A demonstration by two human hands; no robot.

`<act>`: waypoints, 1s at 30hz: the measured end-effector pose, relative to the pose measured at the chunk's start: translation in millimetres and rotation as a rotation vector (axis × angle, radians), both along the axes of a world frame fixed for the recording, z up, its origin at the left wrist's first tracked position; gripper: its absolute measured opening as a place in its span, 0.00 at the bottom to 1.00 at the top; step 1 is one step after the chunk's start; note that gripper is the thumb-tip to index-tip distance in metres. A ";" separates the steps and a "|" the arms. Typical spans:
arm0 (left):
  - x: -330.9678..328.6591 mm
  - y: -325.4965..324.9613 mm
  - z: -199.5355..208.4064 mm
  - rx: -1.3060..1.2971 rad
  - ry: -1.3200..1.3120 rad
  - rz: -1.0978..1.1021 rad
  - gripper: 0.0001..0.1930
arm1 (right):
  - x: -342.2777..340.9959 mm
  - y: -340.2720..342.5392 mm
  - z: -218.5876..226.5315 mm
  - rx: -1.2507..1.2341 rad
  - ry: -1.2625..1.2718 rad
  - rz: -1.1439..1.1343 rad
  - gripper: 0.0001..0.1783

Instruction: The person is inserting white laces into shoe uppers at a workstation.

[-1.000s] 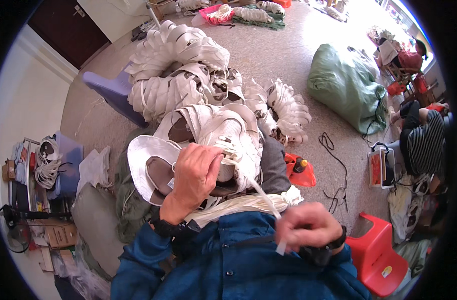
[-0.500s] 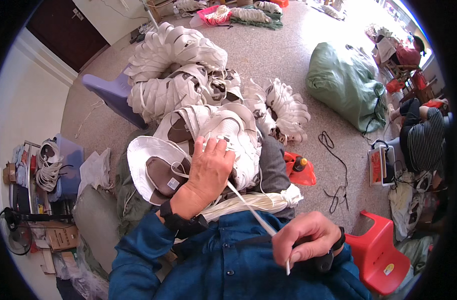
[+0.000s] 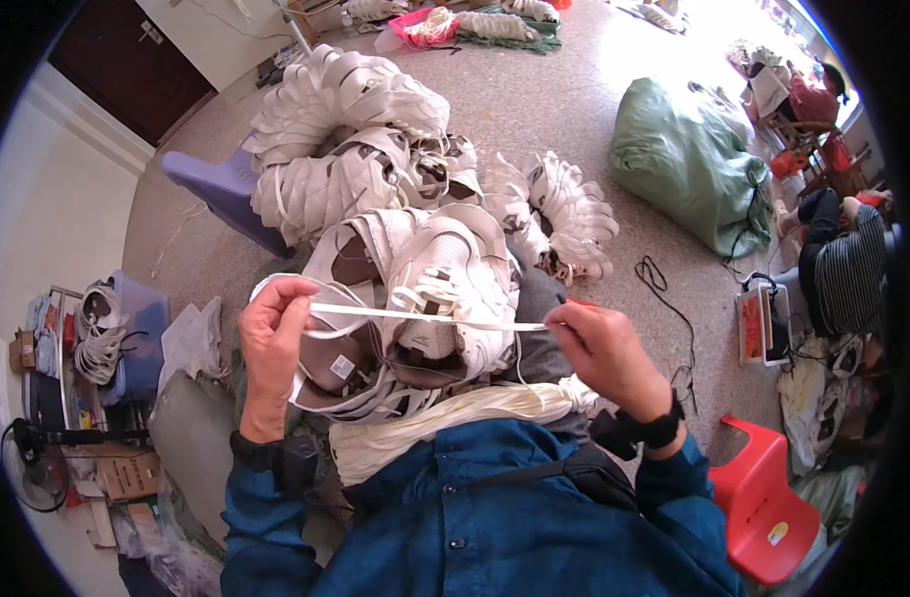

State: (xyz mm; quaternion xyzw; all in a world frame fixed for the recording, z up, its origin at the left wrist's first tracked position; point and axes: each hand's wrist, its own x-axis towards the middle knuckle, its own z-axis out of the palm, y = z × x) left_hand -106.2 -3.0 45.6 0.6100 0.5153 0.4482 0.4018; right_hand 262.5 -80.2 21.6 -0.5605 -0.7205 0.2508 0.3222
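Note:
A flat white shoelace point(image 3: 485, 323) runs nearly straight across my lap between both hands. My left hand point(image 3: 272, 343) is closed in a pinch on its left part, with a loop hanging near the fingers. Its right part sits pinched in the fingers of my right hand point(image 3: 614, 358). Below and behind the lace lies a whitish shoe upper point(image 3: 460, 249) with a perforated toe and laces at its throat. Next to it, under my left hand, another upper point(image 3: 320, 363) shows a brown lining and a small white label. A thick bundle of cream laces point(image 3: 395, 453) rests across my lap.
Strung coils of shoe uppers point(image 3: 350, 95) are heaped on a purple chair point(image 3: 211, 189) ahead. A green sack point(image 3: 679, 164) stands at the far right. A red stool point(image 3: 763, 507) is by my right elbow. Two other people sit along the right side.
My left hand has come off the upper and moved left, now pinching the lace. My right hand has risen forward. The lace has swung from slanting to nearly level.

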 end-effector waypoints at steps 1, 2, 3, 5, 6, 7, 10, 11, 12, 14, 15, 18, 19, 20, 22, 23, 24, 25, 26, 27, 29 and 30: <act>-2.4 -0.2 -0.7 0.137 0.366 0.084 0.08 | -9.2 1.3 -3.1 0.028 0.010 -0.007 0.05; 1.4 -2.7 1.8 0.135 0.365 0.081 0.08 | -17.8 2.2 -6.7 0.056 0.019 -0.016 0.05; 12.1 -5.7 5.9 0.472 0.741 0.150 0.07 | -25.8 3.0 -13.9 0.058 0.080 -0.011 0.05; 24.2 -17.9 -9.1 0.595 0.772 0.135 0.05 | -41.3 4.1 -18.4 0.025 0.147 -0.002 0.05; 44.1 -34.8 -1.8 0.256 0.458 0.004 0.04 | -46.5 4.6 -19.9 -0.001 0.173 0.006 0.05; 57.3 -46.6 -2.3 0.089 0.353 -0.122 0.05 | -50.7 6.5 -23.5 -0.001 0.172 0.015 0.05; 89.1 -54.8 -6.5 -0.059 0.355 -0.297 0.08 | -59.1 10.0 -32.1 0.121 0.214 0.049 0.04; 96.8 -54.4 -14.8 0.018 0.400 -0.332 0.10 | -61.2 10.9 -33.6 0.142 0.189 0.045 0.04; 101.8 -51.4 -24.9 0.097 0.445 -0.371 0.11 | -61.9 12.3 -35.1 0.163 0.164 0.035 0.03; 102.7 -48.7 -40.5 0.191 0.492 -0.367 0.13 | -65.4 15.5 -37.9 0.172 0.169 0.036 0.03; 105.1 -48.5 -40.7 0.194 0.516 -0.357 0.14 | -65.6 15.8 -38.4 0.181 0.173 0.027 0.03; 108.2 -48.2 -39.7 0.185 0.526 -0.352 0.13 | -64.0 19.0 -35.6 0.183 0.128 0.073 0.03; 108.5 -48.5 -39.3 0.172 0.511 -0.355 0.13 | -63.3 19.8 -33.9 0.183 0.128 0.073 0.03; 109.7 -50.1 -41.0 0.171 0.512 -0.355 0.13 | -62.5 20.4 -31.9 0.184 0.087 0.087 0.04; 111.7 -54.1 -47.7 0.346 0.546 -0.323 0.15 | -62.8 22.0 -31.5 0.184 0.045 0.102 0.05; 110.7 -53.5 -49.5 0.345 0.546 -0.322 0.15 | -63.8 23.4 -33.2 0.201 0.029 0.126 0.05; 109.1 -52.3 -50.7 0.331 0.535 -0.314 0.15 | -64.6 25.2 -33.8 0.221 0.012 0.153 0.05; 107.8 -51.2 -52.3 0.317 0.524 -0.306 0.14 | -65.1 24.1 -34.0 0.223 0.010 0.157 0.05; 106.9 -50.0 -54.8 0.318 0.523 -0.301 0.14 | -65.7 20.2 -34.6 0.158 0.117 0.096 0.05; 106.8 -48.3 -58.0 0.315 0.480 -0.298 0.13 | -65.3 17.3 -35.2 0.094 0.221 0.036 0.05; 108.0 -45.8 -61.4 0.315 0.433 -0.288 0.11 | -64.4 15.1 -43.7 0.098 0.235 0.017 0.05; 109.8 -46.5 -62.3 0.301 0.417 -0.271 0.10 | -65.1 14.0 -47.0 0.095 0.256 -0.011 0.05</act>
